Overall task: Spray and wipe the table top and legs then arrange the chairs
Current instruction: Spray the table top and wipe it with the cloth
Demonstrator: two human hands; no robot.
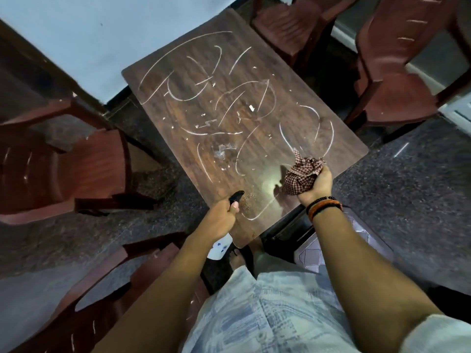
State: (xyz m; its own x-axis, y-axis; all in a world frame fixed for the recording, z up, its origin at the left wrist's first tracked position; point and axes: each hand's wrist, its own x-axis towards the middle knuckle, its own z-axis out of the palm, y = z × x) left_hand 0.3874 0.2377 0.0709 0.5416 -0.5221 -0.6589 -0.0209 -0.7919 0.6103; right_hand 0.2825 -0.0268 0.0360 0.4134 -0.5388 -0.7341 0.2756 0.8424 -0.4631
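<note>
Obs. Dark speckled stone floor (407,179) all round. Rectangular dark wood-grain table top (254,80), long axis running away from the person and slightly to the left; near short edge sits just in front of the body. Surface covered with white chalk-like scribbles (183,80) over most of its length, plus scattered white crumbs and a small wet-looking smear (223,151) near the middle.

Four reddish-brown moulded plastic chairs: one at left (63,164), one at lower left (107,289), two at upper right (397,80) and (293,24), all pulled away from the table at odd angles. Table legs hidden under the top.

Left hand (220,220) curled round the neck of a white spray bottle (219,248) with a black trigger head (235,196); nozzle points forward over the near left corner of the table. Fine droplets visible just ahead of the nozzle.

Right hand (317,183) clenched around a bunched red-and-white checked cloth (300,174), held at the near right part of the table; cannot tell whether the cloth touches the surface.

Judgement: spraying stage, wiping not yet begun, since marks are intact. The dirty area lies ahead of both hands along the table's long axis. The cloth hand is nearer the right-hand scribbles; the far end will call for a forward reach. Legs and chairs remain.
</note>
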